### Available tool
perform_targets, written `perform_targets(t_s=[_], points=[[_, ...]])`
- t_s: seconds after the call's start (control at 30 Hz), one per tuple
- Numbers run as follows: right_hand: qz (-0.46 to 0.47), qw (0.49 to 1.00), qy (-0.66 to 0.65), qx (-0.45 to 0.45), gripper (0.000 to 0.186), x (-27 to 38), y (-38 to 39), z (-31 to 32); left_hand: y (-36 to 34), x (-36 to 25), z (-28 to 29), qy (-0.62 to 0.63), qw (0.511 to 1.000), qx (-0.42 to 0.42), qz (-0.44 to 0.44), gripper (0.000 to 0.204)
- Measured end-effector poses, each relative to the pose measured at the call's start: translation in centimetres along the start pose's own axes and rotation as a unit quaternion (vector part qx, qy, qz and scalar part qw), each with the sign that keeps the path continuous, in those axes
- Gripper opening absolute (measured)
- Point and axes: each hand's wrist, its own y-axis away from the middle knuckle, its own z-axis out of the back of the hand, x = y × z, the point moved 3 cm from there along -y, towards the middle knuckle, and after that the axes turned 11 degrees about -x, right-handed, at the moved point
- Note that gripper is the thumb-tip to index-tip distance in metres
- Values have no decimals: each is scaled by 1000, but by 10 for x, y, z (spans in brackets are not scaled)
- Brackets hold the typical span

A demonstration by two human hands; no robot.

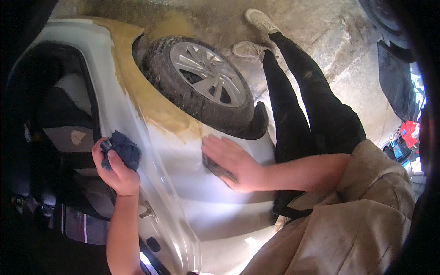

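My left hand (118,173), at the door opening's edge, is closed around a crumpled dark blue cloth (123,150). My right hand (236,162) lies flattened against the white car body panel (201,201), just below the wheel arch. Under its palm and thumb side shows the edge of a thin dark piece, seemingly sandpaper (218,171); most of it is hidden by the hand. Tan filler (156,107) coats the bodywork along the arch, and its lower end reaches close to my right fingertips.
Beside the arch sits a dirty tyre (172,87) with a silver alloy rim (208,73). The open door frame (91,91) and seats are on the left. My legs in black trousers (298,87) stand on stained concrete (321,27). A red item (409,133) lies far right.
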Motion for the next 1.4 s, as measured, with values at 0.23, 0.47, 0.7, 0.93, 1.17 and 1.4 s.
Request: perform_targets(t_s=[0.23, 0.47, 0.7, 0.93, 1.17, 1.4], points=[[-72, 997, -25, 1, 79, -5, -10, 0, 0, -2, 3, -23, 999, -19, 19, 38], [-92, 995, -18, 14, 83, -8, -23, 1, 2, -3, 1, -8, 999, -11, 44, 37], [-43, 998, 35, 43, 72, 3, -7, 8, 1, -3, 0, 28, 998, -8, 60, 37], [-70, 996, -50, -8, 75, -4, -24, 5, -2, -9, 1, -22, 1000, 2, -5, 37], [49, 994, -62, 74, 101, 8, -64, -12, -1, -14, 2, -3, 1000, 28, 2, 39], [95, 989, -109, -7, 100, 6, -120, -20, -11, -29, -3, -38, 997, 60, -39, 37]])
